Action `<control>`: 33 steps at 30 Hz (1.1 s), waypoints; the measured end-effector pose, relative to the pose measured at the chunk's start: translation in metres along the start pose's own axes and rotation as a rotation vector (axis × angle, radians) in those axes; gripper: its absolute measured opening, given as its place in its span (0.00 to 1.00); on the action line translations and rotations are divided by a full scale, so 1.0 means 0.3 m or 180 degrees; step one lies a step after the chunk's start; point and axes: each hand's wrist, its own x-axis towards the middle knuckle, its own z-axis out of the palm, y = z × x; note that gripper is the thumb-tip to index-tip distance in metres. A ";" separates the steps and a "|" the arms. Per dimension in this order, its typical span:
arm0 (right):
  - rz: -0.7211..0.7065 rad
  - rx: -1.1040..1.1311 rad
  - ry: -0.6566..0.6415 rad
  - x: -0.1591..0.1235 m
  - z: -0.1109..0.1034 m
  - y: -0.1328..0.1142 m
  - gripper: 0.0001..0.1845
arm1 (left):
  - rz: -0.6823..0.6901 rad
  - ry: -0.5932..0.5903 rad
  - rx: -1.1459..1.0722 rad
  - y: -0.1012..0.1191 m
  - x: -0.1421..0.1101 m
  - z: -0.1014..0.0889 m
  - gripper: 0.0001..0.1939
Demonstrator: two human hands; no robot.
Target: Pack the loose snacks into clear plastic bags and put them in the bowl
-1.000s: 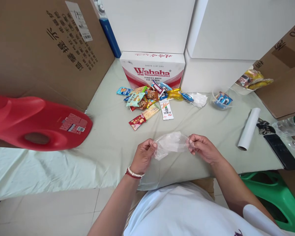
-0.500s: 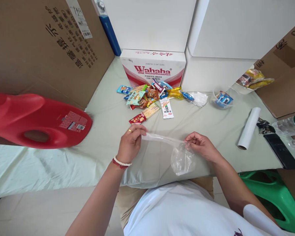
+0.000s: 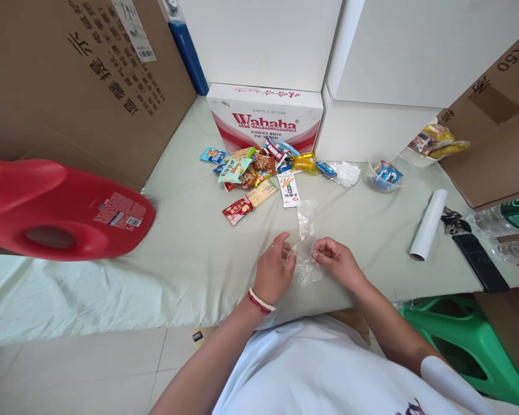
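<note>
A clear plastic bag [image 3: 307, 222] lies crumpled between my two hands, running from just below the snack packets toward the table's near edge. My right hand [image 3: 335, 260] pinches the bag's right edge between thumb and fingertips. Close by on the other side, my left hand [image 3: 277, 266] has its fingers curved and apart, with the fingertips near the film. Beyond the hands are a red-and-cream snack packet [image 3: 239, 210] and a white snack packet [image 3: 289, 190]. Behind these, a heap of mixed snack packets [image 3: 246, 170] rests against the Wahaha water carton [image 3: 266, 118].
A red plastic jug [image 3: 86, 216] lies at the left beside a cardboard box [image 3: 90, 86]. To the right are a clear bowl [image 3: 384, 176] with blue packets, a white roll [image 3: 429, 225], keys [image 3: 455, 222], a black phone [image 3: 480, 262] and bottles [image 3: 497, 222]. A green stool [image 3: 462, 346] stands below.
My left hand has let go of the bag's left end and moved right, close to my right hand. The bag, stretched sideways before, now lies pointing away from me.
</note>
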 end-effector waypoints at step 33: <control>0.0157 -0.0052 0.0482 -0.051 -0.045 0.074 0.11 | -0.0250 -0.0803 -0.0002 -0.083 0.080 -0.044 0.05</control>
